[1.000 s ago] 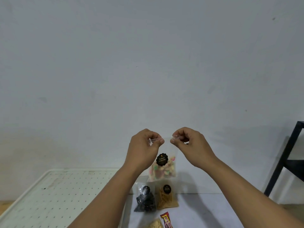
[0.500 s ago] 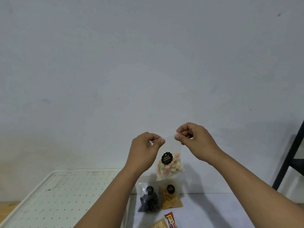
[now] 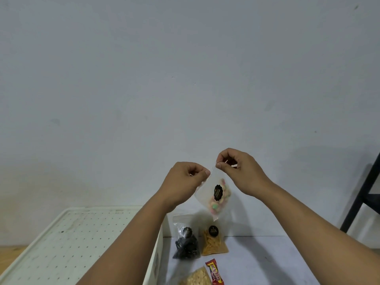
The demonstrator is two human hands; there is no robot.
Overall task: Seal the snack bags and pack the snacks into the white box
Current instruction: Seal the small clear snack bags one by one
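Snacks lie nearest on the table (image 3: 257, 264): a pale chip bag (image 3: 196, 279) and a red bar (image 3: 214, 272) at the lower edge, then a dark bag (image 3: 186, 246) and an orange bag (image 3: 213, 242) standing side by side. To their left is the white box (image 3: 67, 239), its dotted surface showing. Above them, in the air, hangs the candy bag (image 3: 216, 194), tilted, with the colourful sweets low inside. The left hand (image 3: 183, 183) pinches its top edge at one corner and the right hand (image 3: 239, 171) pinches the other corner, fingers curled on the plastic. Sealing seems the step in hand. Whether the strip is fully pressed I cannot tell; the next move probably needs a firm press along it, then lowering the bag into the box.
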